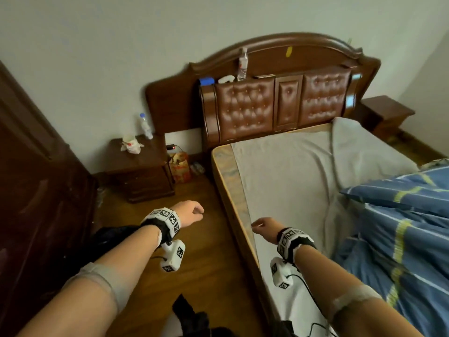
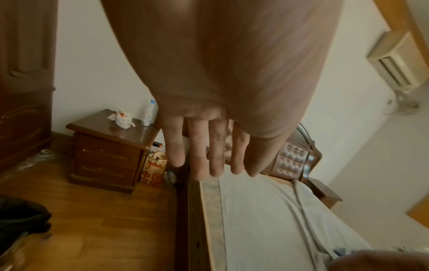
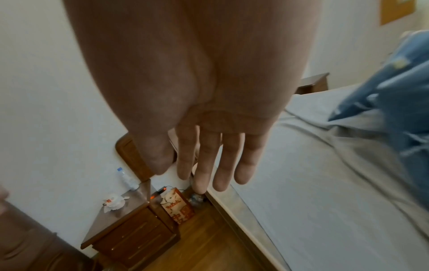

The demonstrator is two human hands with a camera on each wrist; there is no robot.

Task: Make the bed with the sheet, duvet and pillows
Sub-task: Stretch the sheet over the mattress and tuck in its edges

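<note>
A grey sheet (image 1: 291,171) lies wrinkled over the mattress and leaves a strip of bare mattress (image 1: 230,176) showing along the near left side. A fold of sheet bunches toward the far right corner. The blue duvet (image 1: 413,251) with yellow stripes is piled on the right half of the bed, a matching blue pillow (image 1: 393,198) lying on its near end. My left hand (image 1: 192,212) hangs over the wooden floor beside the bed, its fingers (image 2: 197,155) straight and holding nothing. My right hand (image 1: 263,226) hovers at the mattress edge; its fingers (image 3: 209,161) are straight and hold nothing.
A brown tufted headboard (image 1: 279,103) carries a bottle and small items on its ledge. A nightstand (image 1: 141,171) with a bottle and crumpled paper stands left of the bed, a paper bag (image 1: 181,170) beside it. A dark wardrobe (image 1: 29,190) fills the left. Black clothing (image 1: 194,317) lies on the floor.
</note>
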